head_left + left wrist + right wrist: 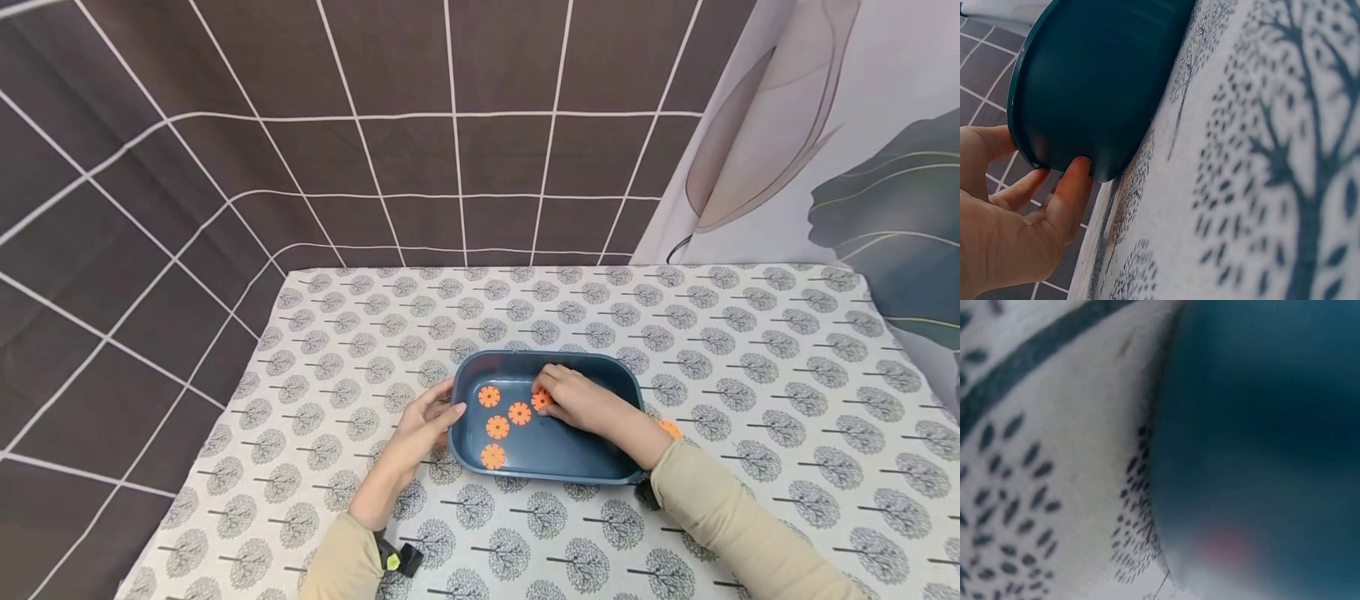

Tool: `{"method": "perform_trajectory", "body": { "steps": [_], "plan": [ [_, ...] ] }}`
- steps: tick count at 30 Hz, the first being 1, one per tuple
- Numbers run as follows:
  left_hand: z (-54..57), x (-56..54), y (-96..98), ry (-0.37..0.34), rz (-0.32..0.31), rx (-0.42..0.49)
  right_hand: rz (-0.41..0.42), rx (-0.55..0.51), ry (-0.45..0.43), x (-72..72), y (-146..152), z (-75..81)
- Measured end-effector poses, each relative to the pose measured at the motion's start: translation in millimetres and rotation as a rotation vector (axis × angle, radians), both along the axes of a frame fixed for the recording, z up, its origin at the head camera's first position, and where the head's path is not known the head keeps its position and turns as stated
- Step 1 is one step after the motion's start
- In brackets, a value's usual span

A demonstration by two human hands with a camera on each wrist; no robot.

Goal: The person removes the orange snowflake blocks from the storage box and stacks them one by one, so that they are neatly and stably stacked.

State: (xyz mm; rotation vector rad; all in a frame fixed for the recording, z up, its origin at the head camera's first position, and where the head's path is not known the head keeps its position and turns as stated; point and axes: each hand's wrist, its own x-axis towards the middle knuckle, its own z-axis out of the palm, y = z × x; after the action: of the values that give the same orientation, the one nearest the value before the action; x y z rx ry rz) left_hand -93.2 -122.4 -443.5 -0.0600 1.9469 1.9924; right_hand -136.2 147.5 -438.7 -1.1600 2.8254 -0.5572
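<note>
A dark blue oblong tub (pixel 570 454) lies on the cloth with several flat orange notched discs (pixel 492 456) on its floor, each with a hole in its middle. My left hand (pixel 420 423) holds the tub's left end, thumb at the rim; in the left wrist view its fingertips touch the outside wall. My right hand (pixel 581 402) reaches in over the right side and pinches an orange disc (pixel 540 400) between fingertips and thumb. In the right wrist view the tub wall (pixel 1260 444) fills much of the picture and hides that hand.
Another orange disc (pixel 670 428) lies on the cloth right of the tub, partly behind the right forearm. The tree-print cloth (pixel 750 358) covers the table. A dark gridded curtain (pixel 397 150) hangs behind and at left, a pale leaf-patterned one (pixel 795 125) at right.
</note>
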Motion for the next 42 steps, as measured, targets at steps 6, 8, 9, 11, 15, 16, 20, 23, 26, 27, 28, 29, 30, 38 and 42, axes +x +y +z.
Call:
{"method": "perform_trajectory", "body": {
  "steps": [6,8,9,11,15,16,20,23,26,27,28,29,30,38,42],
  "plan": [
    [0.1,-0.5,0.1,0.001,-0.002,-0.005,0.043,0.001,0.005,-1.7,2.5,-1.0],
    [0.3,-0.7,0.0,0.000,-0.001,-0.001,0.050,-0.003,0.006,-2.5,3.3,-1.5],
    [0.4,-0.7,0.0,-0.001,0.000,0.000,0.050,-0.006,0.003,-2.8,3.6,-1.3],
    [0.6,-0.7,0.0,-0.001,0.000,0.004,0.053,-0.013,-0.001,-3.1,3.8,-1.0],
    [1.1,-0.2,-0.1,0.001,-0.004,-0.001,0.038,-0.012,-0.020,-3.2,3.9,0.2],
    [1.2,0.0,-0.2,0.002,-0.006,-0.002,0.036,-0.012,-0.024,-3.3,3.8,0.3],
    [1.3,0.2,-0.3,0.003,-0.008,0.001,0.032,-0.019,-0.050,-3.9,3.5,1.2],
    [1.2,0.2,-0.3,0.000,-0.006,0.008,0.039,-0.032,-0.058,-3.8,3.8,1.7],
    [1.0,0.4,-0.2,-0.001,-0.005,0.005,0.051,-0.056,-0.039,-3.3,4.6,1.1],
    [0.9,0.5,0.0,0.000,-0.005,0.002,0.055,-0.065,-0.030,-3.2,4.7,0.9],
    [0.4,0.7,0.1,0.001,-0.006,0.000,0.062,-0.075,-0.021,-3.2,5.1,0.4],
    [0.1,0.9,0.3,0.003,-0.006,-0.002,0.068,-0.087,-0.011,-3.2,5.3,0.2],
    [-0.1,1.1,0.4,0.004,-0.005,-0.003,0.074,-0.100,-0.003,-2.9,5.4,0.9],
    [0.7,0.9,0.1,0.002,-0.005,-0.003,0.043,-0.186,0.087,-0.6,7.9,7.0],
    [1.6,0.5,0.1,-0.001,-0.005,0.000,0.008,-0.220,0.091,1.7,9.6,13.1]
  ]
}}
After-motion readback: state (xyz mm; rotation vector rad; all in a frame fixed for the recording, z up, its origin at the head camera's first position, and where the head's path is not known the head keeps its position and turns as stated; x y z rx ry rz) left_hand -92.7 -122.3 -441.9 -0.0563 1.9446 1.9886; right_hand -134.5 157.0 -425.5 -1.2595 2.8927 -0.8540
